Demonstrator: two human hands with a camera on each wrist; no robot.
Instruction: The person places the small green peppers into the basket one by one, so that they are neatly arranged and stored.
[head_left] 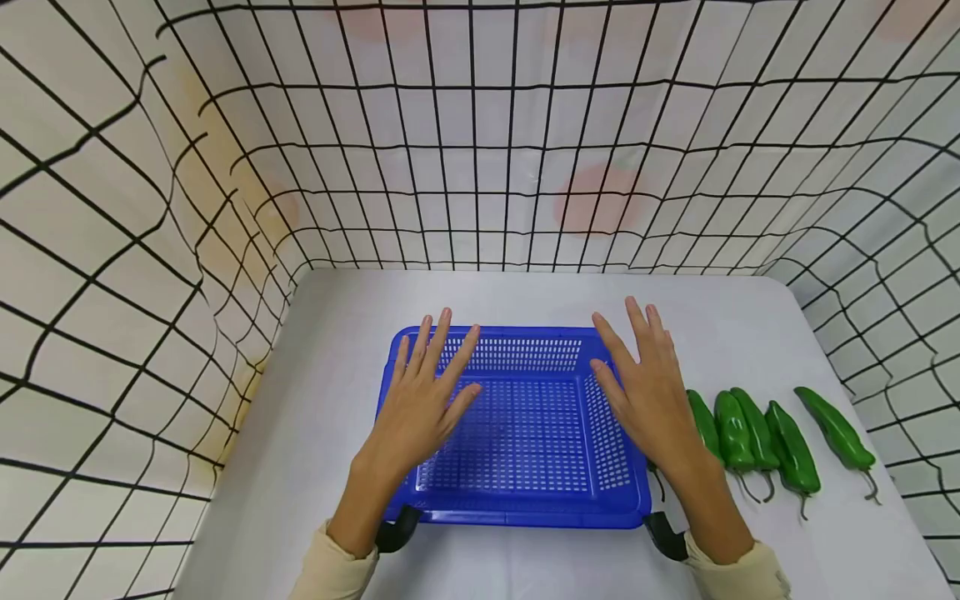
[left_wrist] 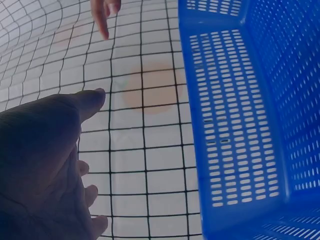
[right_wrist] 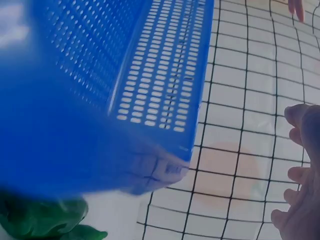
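Note:
A blue plastic basket [head_left: 517, 521] with slotted walls sits in the middle of the white table, and its floor shows nothing on it. Over its left side hovers my left hand [head_left: 416, 408], fingers spread and straight, holding nothing. My right hand [head_left: 652, 400] is spread likewise above the basket's right edge, with nothing in its grasp. Several green peppers [head_left: 735, 429] lie in a row just right of that hand, partly hidden by the forearm. One more green pepper [head_left: 836, 427] lies apart at the far right. Both wrist views show the basket wall close by.
Black wire mesh [head_left: 495, 150] rises along the back and both sides of the white table [head_left: 315, 450], with pale cloth behind it. Dark wrist straps [head_left: 399, 529] sit at both cuffs near the basket's front corners.

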